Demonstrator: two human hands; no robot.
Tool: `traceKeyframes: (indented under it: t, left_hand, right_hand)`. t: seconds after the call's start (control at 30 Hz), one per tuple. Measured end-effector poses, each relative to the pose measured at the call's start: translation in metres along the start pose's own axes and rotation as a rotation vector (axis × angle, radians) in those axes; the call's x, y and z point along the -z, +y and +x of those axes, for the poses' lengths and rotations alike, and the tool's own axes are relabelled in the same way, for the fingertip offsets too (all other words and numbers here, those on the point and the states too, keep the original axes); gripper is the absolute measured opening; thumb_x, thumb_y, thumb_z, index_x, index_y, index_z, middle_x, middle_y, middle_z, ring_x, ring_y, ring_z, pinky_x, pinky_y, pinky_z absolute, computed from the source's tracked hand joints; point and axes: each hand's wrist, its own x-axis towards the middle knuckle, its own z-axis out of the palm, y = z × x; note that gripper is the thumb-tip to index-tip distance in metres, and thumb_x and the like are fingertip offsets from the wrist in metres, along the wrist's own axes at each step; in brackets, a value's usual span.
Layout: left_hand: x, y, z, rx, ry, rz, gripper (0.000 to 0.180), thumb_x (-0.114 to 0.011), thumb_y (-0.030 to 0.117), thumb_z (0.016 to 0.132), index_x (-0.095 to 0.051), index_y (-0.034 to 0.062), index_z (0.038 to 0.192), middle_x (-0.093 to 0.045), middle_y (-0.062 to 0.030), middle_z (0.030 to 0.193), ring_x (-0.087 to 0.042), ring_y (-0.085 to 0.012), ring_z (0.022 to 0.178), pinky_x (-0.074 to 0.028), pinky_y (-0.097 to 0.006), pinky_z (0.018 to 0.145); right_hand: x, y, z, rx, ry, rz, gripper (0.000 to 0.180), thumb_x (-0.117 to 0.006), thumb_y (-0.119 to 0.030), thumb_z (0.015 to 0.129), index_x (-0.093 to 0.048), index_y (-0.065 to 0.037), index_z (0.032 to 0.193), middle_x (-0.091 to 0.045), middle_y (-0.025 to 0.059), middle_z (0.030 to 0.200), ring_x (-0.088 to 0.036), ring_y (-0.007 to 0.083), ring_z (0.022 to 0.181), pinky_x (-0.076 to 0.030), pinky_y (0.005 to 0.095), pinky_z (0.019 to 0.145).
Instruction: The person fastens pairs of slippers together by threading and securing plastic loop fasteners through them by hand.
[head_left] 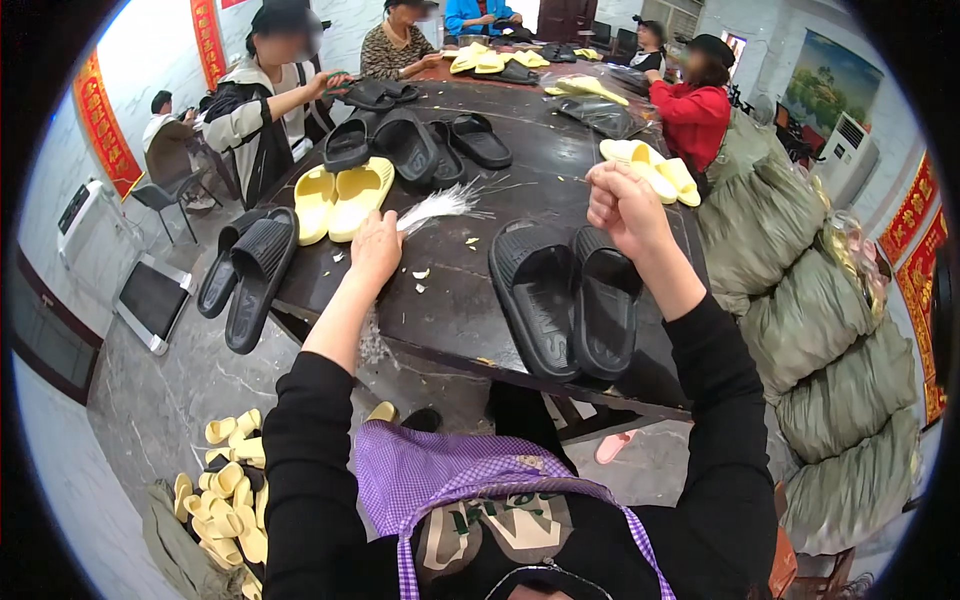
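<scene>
Two black slippers [572,305] lie side by side on the dark table [540,170] in our head view, between our hands and touching neither. Our left hand [375,248] rests on the table, fingers pinched on a bundle of thin white strands [440,205]. Our right hand [622,205] is raised above the table, closed in a loose fist; whether it holds a strand we cannot tell. This pair looks not yet dealt with. Yellow slippers [340,198] and more black ones wait farther along; many yellow pieces [232,490] lie on the floor.
</scene>
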Motion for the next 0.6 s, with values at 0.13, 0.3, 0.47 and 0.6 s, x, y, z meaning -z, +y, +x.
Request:
traceKeyframes:
  t: [0.13,0.3,0.47,0.6]
  left_hand:
    - [0.03,0.025,0.01,-0.058,0.209,0.037,0.017,-0.063,0.015,0.074,-0.058,0.0018,0.084,-0.054,-0.014,0.083,-0.054,-0.031,0.082,-0.045,-0.04,0.072]
    - [0.073,0.112,0.0,0.014,-0.043,-0.885,0.025,-0.062,0.01,0.078,-0.059,-0.002,0.1,-0.061,-0.0091,0.082,-0.057,-0.017,0.073,-0.046,-0.03,0.067]
    - [0.111,0.191,-0.037,0.226,-0.275,-1.665,0.023,-0.058,0.011,0.085,-0.062,-0.0008,0.104,-0.062,-0.004,0.082,-0.055,-0.0077,0.07,-0.045,-0.022,0.064]
    - [0.104,0.21,-0.048,0.297,-0.335,-1.782,0.021,-0.056,0.009,0.087,-0.061,-0.0014,0.104,-0.062,-0.0052,0.083,-0.054,-0.0064,0.07,-0.045,-0.02,0.063]
  right_hand:
    - [0.003,-0.009,-0.024,0.044,0.036,-0.184,0.004,-0.052,-0.006,0.082,-0.053,-0.003,0.079,-0.043,-0.0021,0.058,-0.041,0.0086,0.049,-0.035,0.0218,0.045]
    - [-0.011,-0.013,-0.056,0.365,0.057,-0.718,0.005,-0.053,-0.005,0.082,-0.052,-0.002,0.078,-0.047,-0.001,0.06,-0.046,0.0094,0.052,-0.037,0.0242,0.046]
    - [-0.026,0.008,-0.079,0.929,-0.077,-1.242,0.006,-0.058,-0.002,0.074,-0.051,-0.003,0.076,-0.049,0.0049,0.061,-0.05,0.0179,0.055,-0.04,0.0306,0.051]
    - [-0.018,0.016,-0.089,1.029,-0.138,-1.465,0.012,-0.06,-0.002,0.067,-0.05,-0.005,0.073,-0.047,0.0076,0.062,-0.05,0.0234,0.058,-0.04,0.0336,0.054]
